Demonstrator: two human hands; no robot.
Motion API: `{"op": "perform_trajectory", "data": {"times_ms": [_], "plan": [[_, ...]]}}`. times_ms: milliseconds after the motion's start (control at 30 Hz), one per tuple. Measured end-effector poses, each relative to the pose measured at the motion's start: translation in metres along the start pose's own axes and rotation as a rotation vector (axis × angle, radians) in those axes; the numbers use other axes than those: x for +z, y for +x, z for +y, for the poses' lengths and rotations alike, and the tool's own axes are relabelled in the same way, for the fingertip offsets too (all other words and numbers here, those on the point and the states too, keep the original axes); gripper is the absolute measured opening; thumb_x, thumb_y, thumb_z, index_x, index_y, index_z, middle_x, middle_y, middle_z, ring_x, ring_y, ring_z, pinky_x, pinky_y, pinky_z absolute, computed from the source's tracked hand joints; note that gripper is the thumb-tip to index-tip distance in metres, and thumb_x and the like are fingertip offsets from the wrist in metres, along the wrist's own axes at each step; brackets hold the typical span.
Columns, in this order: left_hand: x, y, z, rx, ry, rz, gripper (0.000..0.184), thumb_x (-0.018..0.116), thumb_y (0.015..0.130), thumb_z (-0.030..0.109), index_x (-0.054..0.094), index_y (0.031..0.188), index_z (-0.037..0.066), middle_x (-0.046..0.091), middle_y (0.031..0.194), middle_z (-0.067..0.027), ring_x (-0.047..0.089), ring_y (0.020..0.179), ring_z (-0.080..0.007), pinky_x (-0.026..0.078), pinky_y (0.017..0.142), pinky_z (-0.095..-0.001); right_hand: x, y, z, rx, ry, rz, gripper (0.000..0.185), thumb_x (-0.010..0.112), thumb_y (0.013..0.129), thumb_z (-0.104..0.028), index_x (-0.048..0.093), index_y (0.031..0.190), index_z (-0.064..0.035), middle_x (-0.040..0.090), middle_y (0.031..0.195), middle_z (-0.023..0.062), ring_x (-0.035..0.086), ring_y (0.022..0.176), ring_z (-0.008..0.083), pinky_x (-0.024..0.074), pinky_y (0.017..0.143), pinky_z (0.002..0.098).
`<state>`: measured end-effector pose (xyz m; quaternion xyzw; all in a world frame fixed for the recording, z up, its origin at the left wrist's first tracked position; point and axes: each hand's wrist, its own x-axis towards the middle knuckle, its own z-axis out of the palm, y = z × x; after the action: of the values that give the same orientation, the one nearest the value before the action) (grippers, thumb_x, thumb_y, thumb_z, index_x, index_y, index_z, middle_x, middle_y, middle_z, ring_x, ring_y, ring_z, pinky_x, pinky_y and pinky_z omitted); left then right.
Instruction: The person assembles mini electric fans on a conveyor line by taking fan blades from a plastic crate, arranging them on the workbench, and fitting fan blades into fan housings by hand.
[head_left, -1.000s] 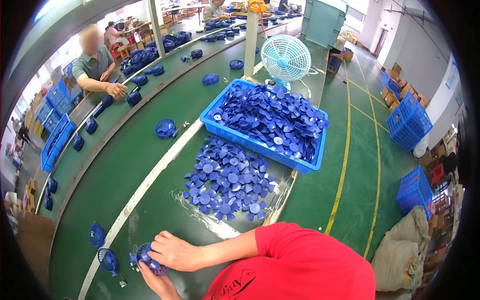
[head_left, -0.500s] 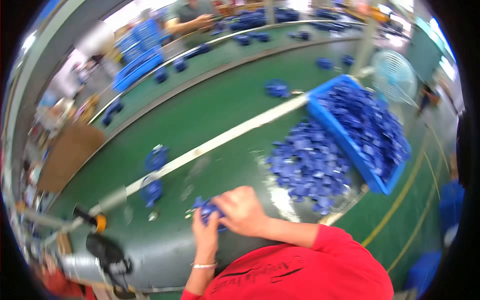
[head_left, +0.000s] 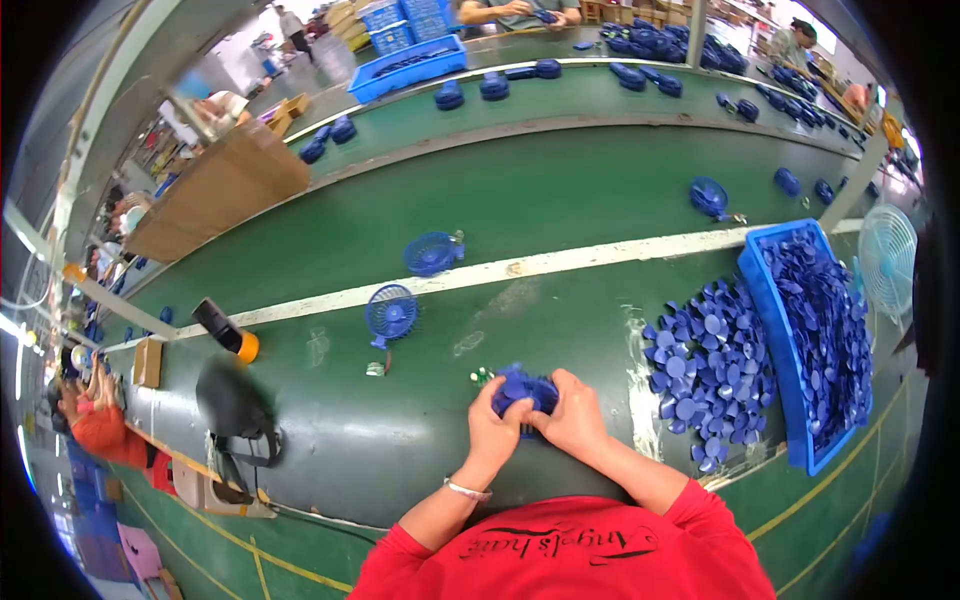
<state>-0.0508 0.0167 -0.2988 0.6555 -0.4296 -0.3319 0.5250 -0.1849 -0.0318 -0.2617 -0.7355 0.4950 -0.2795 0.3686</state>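
Observation:
Near the table's front edge, my left hand (head_left: 492, 425) and my right hand (head_left: 575, 415) both grip a blue fan housing (head_left: 524, 392), thumbs pressed on it from either side. A blue blade part shows at its top, and small wiring sticks out by my left fingers. Beyond my hands to the left lies a round blue fan cage (head_left: 391, 313) with a wire and connector. Another blue cage (head_left: 432, 254) rests against the white strip (head_left: 520, 268). To the right of my hands is a loose pile of blue fan blades (head_left: 712, 360).
A blue bin (head_left: 790, 370) full of blades stands at the right, beside a light-blue fan (head_left: 888, 255). A black bag (head_left: 232, 400) and a dark object with an orange end (head_left: 225, 330) lie left. Co-workers sit across the belt (head_left: 518, 10) and at far left (head_left: 105, 435).
The view has swung left, so the bin and blade pile now appear farther right. Both hands remain on the housing, and my right hand has shifted to its right side.

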Motion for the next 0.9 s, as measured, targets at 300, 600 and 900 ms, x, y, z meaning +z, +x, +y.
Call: {"op": "perform_trajectory", "data": {"times_ms": [300,600,900], "plan": [[-0.041,0.152,0.041,0.238,0.275,-0.017,0.037,0.064,0.089,0.022,0.057,0.118,0.001,0.064,0.107,-0.0111,0.06,0.1,-0.0201,0.047,0.089,-0.0328,-0.074,0.069,0.021,0.031,0.239,0.345,0.063,0.077,0.074,-0.029,0.051,0.123,0.0015,0.059,0.106,0.0179,0.062,0.093,0.0281,0.05,0.08,0.0373],[0.046,0.136,0.08,0.455,0.445,-0.33,0.038,0.066,0.083,0.022,0.06,0.117,0.006,0.061,0.114,-0.014,0.058,0.107,-0.0276,0.044,0.094,-0.0371,-0.192,-0.068,0.115,-0.031,-0.463,0.752,0.047,0.072,0.076,-0.029,0.06,0.112,-0.0019,0.06,0.11,0.0155,0.052,0.107,0.0328,0.0398,0.095,0.0416],[0.288,0.104,0.118,0.831,0.555,-0.753,0.059,0.06,0.084,0.05,0.054,0.13,0.014,0.039,0.142,-0.0217,0.035,0.132,-0.0382,0.029,0.108,-0.048,-0.182,-0.121,0.143,0.242,-0.64,0.744,0.06,0.066,0.08,-0.039,0.051,0.129,-0.0068,0.042,0.138,0.0191,0.037,0.128,0.0389,0.0282,0.105,0.0489]]}}
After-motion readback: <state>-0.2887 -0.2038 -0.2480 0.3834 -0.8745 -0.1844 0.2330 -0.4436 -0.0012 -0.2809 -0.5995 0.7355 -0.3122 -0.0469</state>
